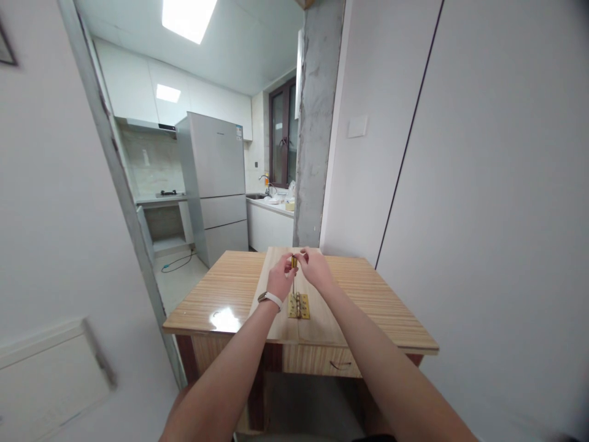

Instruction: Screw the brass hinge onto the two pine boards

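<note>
A screwdriver [294, 262] with a yellow and black handle stands nearly upright over a brass hinge [304, 306], its thin shaft reaching down to the hinge's left leaf. My left hand [280, 276], with a pale band and watch on the wrist, grips the handle from the left side. From the right, my right hand [315, 267] pinches at the top of the same handle. The hinge lies flat across the seam of two light wooden boards [276, 331]. Several screws or holes show in its leaves, too small to tell apart.
The boards rest on a wood-grain table [386, 307] with a drawer below its front edge. Behind it are a grey refrigerator [221, 159], a sink counter [271, 224] and a bare concrete pillar [317, 123]. White walls stand close on both sides.
</note>
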The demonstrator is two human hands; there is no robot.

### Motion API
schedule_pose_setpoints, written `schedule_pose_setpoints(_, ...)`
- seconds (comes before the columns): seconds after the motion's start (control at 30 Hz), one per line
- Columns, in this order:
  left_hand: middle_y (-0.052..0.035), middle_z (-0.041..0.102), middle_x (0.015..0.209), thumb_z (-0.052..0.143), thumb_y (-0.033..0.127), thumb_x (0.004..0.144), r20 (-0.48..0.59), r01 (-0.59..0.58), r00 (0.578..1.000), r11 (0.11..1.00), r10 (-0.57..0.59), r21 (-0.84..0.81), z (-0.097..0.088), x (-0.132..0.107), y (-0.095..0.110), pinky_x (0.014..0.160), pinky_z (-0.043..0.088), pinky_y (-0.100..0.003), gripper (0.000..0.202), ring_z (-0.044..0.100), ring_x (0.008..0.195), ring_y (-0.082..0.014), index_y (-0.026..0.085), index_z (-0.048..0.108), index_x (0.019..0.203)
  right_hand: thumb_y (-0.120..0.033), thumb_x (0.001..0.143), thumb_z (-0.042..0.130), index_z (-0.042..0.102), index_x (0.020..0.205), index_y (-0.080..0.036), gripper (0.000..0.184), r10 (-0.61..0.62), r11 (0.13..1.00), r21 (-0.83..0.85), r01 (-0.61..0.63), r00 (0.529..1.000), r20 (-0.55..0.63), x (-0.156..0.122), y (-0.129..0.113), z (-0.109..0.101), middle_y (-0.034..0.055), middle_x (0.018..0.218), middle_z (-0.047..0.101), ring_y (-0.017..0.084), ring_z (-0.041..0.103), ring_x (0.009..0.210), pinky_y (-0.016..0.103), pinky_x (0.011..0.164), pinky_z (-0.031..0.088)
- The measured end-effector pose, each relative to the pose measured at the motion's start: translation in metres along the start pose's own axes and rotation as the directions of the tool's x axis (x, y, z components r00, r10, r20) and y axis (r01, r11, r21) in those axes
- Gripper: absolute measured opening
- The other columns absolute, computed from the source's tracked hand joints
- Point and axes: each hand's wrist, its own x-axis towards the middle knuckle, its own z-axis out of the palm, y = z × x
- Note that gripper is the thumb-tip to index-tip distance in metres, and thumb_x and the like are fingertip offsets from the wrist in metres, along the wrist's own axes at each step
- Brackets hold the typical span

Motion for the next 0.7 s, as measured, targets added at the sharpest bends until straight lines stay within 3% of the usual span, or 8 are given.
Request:
schedule_pose_setpoints(0.1, -0.004, 0.073, 0.105, 0.065, 0.018, 0.092, 0.017, -0.009, 1.0, 1.0, 0.008, 0.029, -0.002, 0.001, -0.001, 0.086, 0.056, -0.029, 0.048, 0.07, 0.089, -0.0163, 0.026, 0.057, 0.138, -0.036, 0.109, 0.03, 0.068, 0.113, -0.019, 0.042, 0.095, 0.995, -0.005, -0.095, 0.995, 0.022, -0.035, 0.012, 0.023, 0.0107, 0.104, 0.074, 0.019, 0.068, 0.094, 0.026, 0.081, 0.044)
schedule_pose_setpoints(0.2, -0.0045, 0.072, 0.111, 0.063, 0.016, 0.092, 0.037, -0.031, 0.999, 0.998, 0.029, 0.058, -0.003, 0.002, 0.0, 0.087, 0.056, -0.03, 0.051, 0.069, 0.09, -0.0163, 0.029, 0.056, 0.141, -0.037, 0.106, 0.04, 0.069, 0.116, -0.021, 0.035, -0.009, 1.0, -0.003, 0.01, 0.989, 0.151, -0.073, 0.019, 0.053, 0.0114, 0.117, 0.071, 0.02, 0.065, 0.107, 0.026, 0.09, 0.045)
schedule_pose_setpoints(0.3, -0.0052, 0.071, 0.113, 0.062, 0.015, 0.092, 0.057, -0.05, 0.997, 0.996, 0.045, 0.076, -0.003, 0.004, 0.0, 0.088, 0.056, -0.03, 0.049, 0.068, 0.09, -0.0163, 0.028, 0.058, 0.14, -0.049, 0.103, 0.047, 0.067, 0.128, -0.024, 0.04, -0.124, 0.991, -0.017, 0.133, 0.961, 0.249, -0.098, 0.021, 0.077, 0.0133, 0.137, 0.063, 0.024, 0.055, 0.129, 0.032, 0.107, 0.039)
schedule_pose_setpoints(0.47, -0.0055, 0.071, 0.112, 0.061, 0.012, 0.091, 0.074, -0.059, 0.996, 0.996, 0.054, 0.066, -0.002, 0.008, -0.004, 0.088, 0.056, -0.03, 0.05, 0.068, 0.09, -0.0154, 0.026, 0.057, 0.139, -0.06, 0.103, 0.038, 0.051, 0.151, -0.021, 0.064, -0.111, 0.99, -0.046, 0.135, 0.932, 0.344, -0.104, 0.022, 0.095, 0.0168, 0.16, 0.041, 0.029, 0.031, 0.151, 0.045, 0.119, 0.026)
schedule_pose_setpoints(0.7, -0.0053, 0.07, 0.11, 0.068, 0.021, 0.09, 0.045, -0.044, 0.998, 0.99, 0.038, 0.135, 0.002, 0.014, -0.006, 0.082, 0.057, -0.031, 0.043, 0.068, 0.085, -0.0156, 0.027, 0.06, 0.132, -0.065, 0.101, 0.034, 0.045, 0.155, -0.011, 0.077, -0.12, 0.993, 0.026, 0.118, 0.939, 0.321, -0.102, 0.031, 0.113, 0.0179, 0.161, 0.039, 0.029, 0.026, 0.153, 0.043, 0.123, 0.017)
